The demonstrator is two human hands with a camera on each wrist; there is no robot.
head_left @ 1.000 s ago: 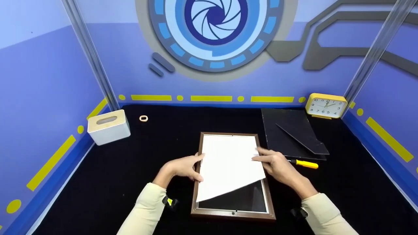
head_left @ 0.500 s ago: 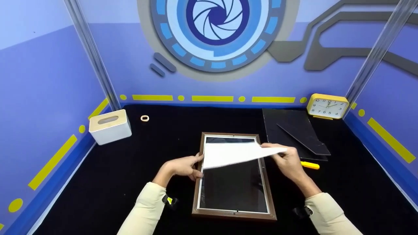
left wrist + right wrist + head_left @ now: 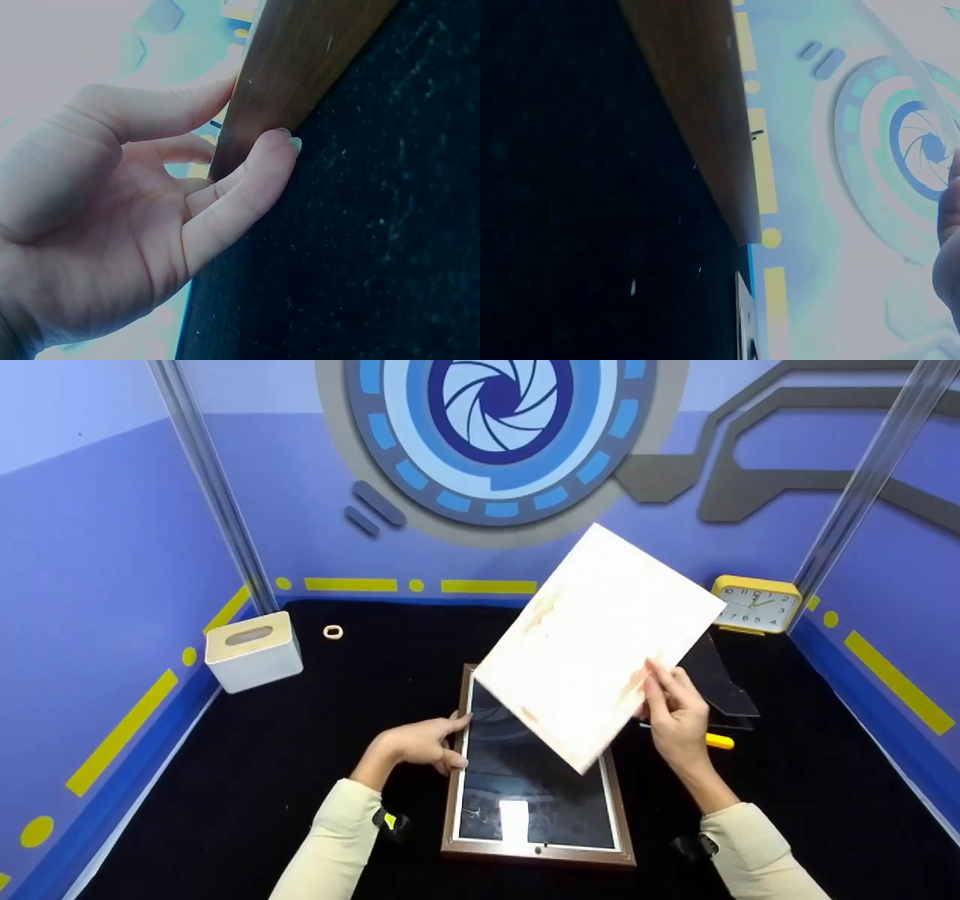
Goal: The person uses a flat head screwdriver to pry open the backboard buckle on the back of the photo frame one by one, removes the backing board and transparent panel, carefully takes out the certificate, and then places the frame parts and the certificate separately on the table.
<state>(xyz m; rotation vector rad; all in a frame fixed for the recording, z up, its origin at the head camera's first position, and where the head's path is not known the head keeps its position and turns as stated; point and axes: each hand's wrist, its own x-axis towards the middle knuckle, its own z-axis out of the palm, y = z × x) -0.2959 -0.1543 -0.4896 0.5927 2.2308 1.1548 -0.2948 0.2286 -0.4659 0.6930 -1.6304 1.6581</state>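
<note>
In the head view my right hand [image 3: 679, 720] pinches a white sheet of paper [image 3: 600, 637] by its lower right edge, thumb on the near face. The sheet is raised and tilted over a brown picture frame [image 3: 451, 810], and faint tan patches show on it. Inside the frame lies a dark glossy pane [image 3: 532, 802] with a bright reflection. My left hand [image 3: 420, 744] holds the frame's left side. The left wrist view has that thumb at the frame's top edge and a finger [image 3: 240, 195] against its wooden side. Only part of the right hand [image 3: 949, 232] enters the right wrist view.
Behind the sheet, at right, lies a partly hidden black backing board [image 3: 712, 675]. A screwdriver with a yellow handle [image 3: 720, 742] lies near it. A yellow clock [image 3: 757, 604], a tissue box [image 3: 255, 656] and a small pale ring [image 3: 333, 632] stand farther back.
My right hand has lifted the sheet off the frame, turning and raising it upward to the right, which uncovers the dark pane. The left hand stays at the frame's left side.
</note>
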